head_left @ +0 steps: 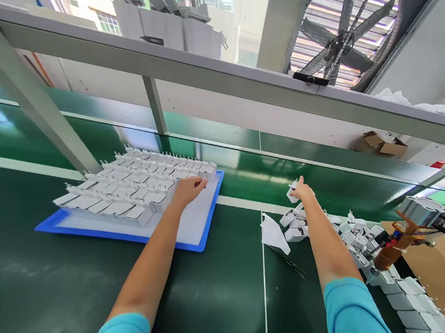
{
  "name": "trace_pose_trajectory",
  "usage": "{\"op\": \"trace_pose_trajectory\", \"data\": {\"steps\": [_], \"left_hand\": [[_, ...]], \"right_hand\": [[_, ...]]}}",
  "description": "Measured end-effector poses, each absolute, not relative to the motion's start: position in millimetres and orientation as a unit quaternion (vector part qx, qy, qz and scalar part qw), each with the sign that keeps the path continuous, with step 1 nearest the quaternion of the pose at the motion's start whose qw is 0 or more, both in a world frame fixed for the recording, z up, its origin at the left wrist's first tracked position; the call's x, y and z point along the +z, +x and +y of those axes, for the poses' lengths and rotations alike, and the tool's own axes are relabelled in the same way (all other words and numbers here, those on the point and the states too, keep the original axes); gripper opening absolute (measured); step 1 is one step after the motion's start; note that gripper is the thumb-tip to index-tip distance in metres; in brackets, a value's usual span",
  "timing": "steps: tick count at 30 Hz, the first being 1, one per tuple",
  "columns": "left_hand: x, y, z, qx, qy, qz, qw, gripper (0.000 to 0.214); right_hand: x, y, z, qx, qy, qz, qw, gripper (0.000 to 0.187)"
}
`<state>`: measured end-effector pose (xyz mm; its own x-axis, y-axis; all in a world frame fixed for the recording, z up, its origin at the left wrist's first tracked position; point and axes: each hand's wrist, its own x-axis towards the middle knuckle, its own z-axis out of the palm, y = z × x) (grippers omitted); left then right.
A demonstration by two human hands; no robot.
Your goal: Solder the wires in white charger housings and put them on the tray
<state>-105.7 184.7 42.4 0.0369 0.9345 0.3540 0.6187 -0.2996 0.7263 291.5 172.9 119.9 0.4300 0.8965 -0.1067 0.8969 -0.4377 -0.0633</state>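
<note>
My left hand point(191, 190) is over the right part of a blue-rimmed tray point(213, 208), its fingers curled together beside the end of the rows. Whether anything is in those fingers is hidden. White plastic housings point(124, 190) with small prongs stand in close rows on the tray. Further right, my right hand point(304, 190) grips one small white housing point(293, 192) between thumb and fingers, raised above a loose pile of similar housings point(297, 232). The pile extends to the right behind my forearm.
A torn white paper point(274, 234) and thin dark wires point(290, 262) lie mid-bench. At right stand a metal cylinder fixture point(402, 233), a cardboard box point(443, 264) and stacked white housings point(417, 311). A metal frame bar point(231, 82) crosses above the green bench.
</note>
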Motion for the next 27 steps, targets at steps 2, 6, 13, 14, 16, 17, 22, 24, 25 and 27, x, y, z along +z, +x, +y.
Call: {"op": "trace_pose_trajectory", "data": {"steps": [2,6,13,14,16,17,22,24,25,27], "left_hand": [[49,-105,182,0.401,0.702,0.56,0.178,0.041],[59,-95,174,0.367,0.729,0.55,0.174,0.042],[67,-47,149,0.243,0.819,0.458,0.246,0.033],[68,-40,145,0.228,0.828,0.446,0.254,0.033],[72,-28,135,0.206,0.838,0.43,0.263,0.035],[76,-24,130,0.198,0.842,0.425,0.265,0.037],[104,-14,95,0.185,0.858,0.378,0.293,0.041],[114,-15,75,0.185,0.856,0.377,0.302,0.041],[117,-15,64,0.181,0.852,0.387,0.301,0.042],[117,-15,43,0.159,0.842,0.422,0.296,0.048]], "right_hand": [[116,288,175,-0.064,0.843,0.533,0.023,0.041],[121,275,173,-0.058,0.821,0.566,0.046,0.04],[132,231,112,-0.095,0.703,0.704,0.035,0.094],[128,222,94,-0.109,0.68,0.724,0.034,0.095],[116,205,57,-0.135,0.642,0.754,0.032,0.095],[108,198,39,-0.145,0.628,0.764,0.033,0.094],[76,189,-29,-0.159,0.595,0.788,-0.021,0.088],[75,206,-50,-0.158,0.597,0.776,-0.129,0.081],[78,221,-60,-0.144,0.6,0.759,-0.206,0.075],[85,259,-76,-0.052,0.608,0.69,-0.39,0.052]]}}
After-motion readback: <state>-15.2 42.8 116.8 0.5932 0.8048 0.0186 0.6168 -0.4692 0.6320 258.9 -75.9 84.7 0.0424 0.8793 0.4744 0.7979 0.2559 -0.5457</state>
